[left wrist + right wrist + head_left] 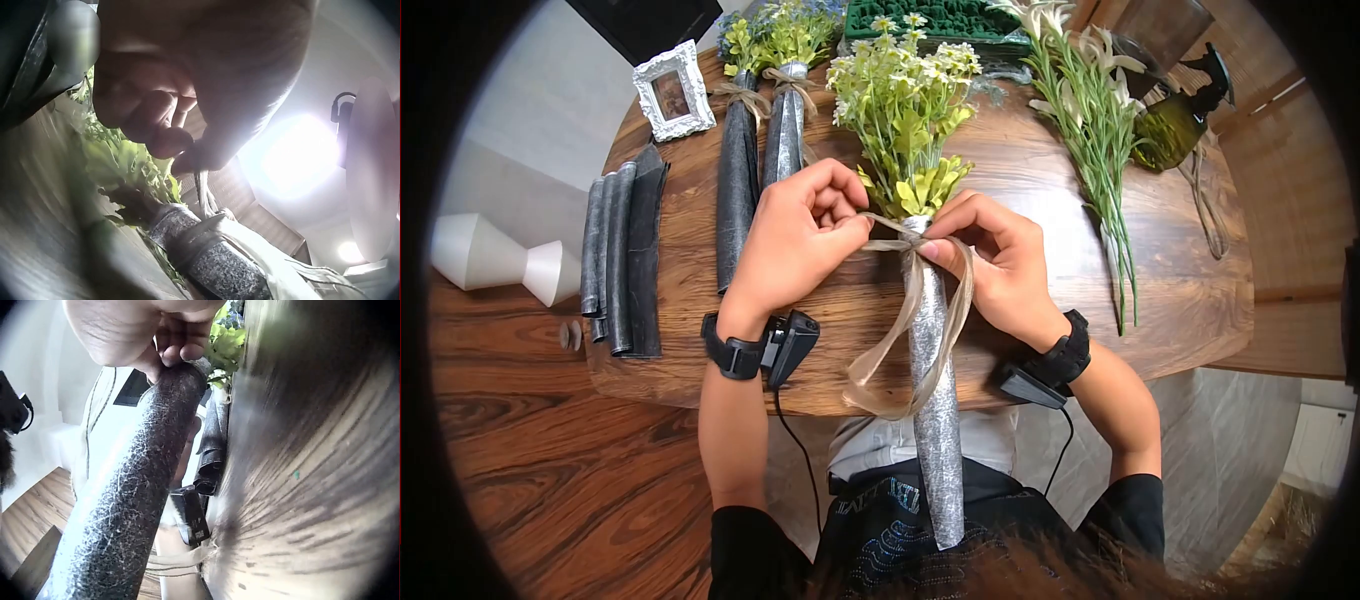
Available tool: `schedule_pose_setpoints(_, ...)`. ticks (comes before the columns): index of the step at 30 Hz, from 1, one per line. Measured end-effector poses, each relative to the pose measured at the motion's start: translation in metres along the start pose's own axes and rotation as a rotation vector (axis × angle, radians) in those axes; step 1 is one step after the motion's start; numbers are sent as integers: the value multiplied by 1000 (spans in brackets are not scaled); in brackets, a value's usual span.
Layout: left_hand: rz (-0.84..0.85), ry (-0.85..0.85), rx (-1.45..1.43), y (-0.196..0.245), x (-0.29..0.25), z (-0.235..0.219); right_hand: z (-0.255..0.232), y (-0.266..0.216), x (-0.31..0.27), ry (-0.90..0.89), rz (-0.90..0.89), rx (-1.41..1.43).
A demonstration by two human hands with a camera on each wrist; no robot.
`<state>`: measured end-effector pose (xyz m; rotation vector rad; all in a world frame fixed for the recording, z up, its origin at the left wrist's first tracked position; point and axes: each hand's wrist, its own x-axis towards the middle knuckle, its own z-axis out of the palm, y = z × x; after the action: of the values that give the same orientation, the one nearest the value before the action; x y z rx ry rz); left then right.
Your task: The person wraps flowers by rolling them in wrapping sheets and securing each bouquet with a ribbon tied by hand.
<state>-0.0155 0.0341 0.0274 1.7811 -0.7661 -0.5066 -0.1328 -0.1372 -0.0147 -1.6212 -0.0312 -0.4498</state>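
A bouquet of small white flowers with yellow-green leaves (910, 130) stands out of a silver-grey wrapped cone (937, 400), whose lower end reaches past the table edge over the person's lap. Round the cone's neck runs a beige ribbon (887, 368) with a knot and hanging loops. The left hand (805, 235) pinches a ribbon end between thumb and finger, left of the knot; the left wrist view shows this ribbon (201, 187) pulled taut. The right hand (992, 255) pinches the ribbon at the knot's right side, its fingertips near the cone's top (181, 378) in the right wrist view.
Two wrapped bouquets (788, 120) lie behind the left hand. Rolled grey sheets (622, 255) and a white picture frame (672, 92) are at the left. White lilies (1095, 140), a green spray bottle (1172, 130) and a green crate (940, 18) stand or lie towards the back and right.
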Motion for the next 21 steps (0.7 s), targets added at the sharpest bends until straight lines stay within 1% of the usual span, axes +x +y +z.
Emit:
schedule_pose_setpoints(3,-31,39,-54,0,1,2,-1,-1,1,3,-6,23)
schedule_pose_setpoints(5,11,105,-8,-2,1,3,-3,-1,2,-1,-7,-7)
schedule_pose_setpoints(6,8,103,-8,-4,2,1,-2,-1,1,-7,-10,-33)
schedule_pose_setpoints(8,51,211,8,-8,4,-3,0,-1,0,-4,0,3)
schedule_pose_setpoints(11,70,271,-46,-9,5,-2,1,0,2,-7,-3,25)
schedule_pose_setpoints(14,100,302,-32,-8,5,2,-1,0,2,-7,-10,11)
schedule_pose_setpoints(18,90,312,-23,-8,4,1,0,0,1,-15,-7,14)
schedule_pose_setpoints(20,34,293,107,-10,4,-2,0,0,2,-17,-2,13)
schedule_pose_setpoints(21,34,294,107,-9,4,-2,0,0,2,-14,9,13)
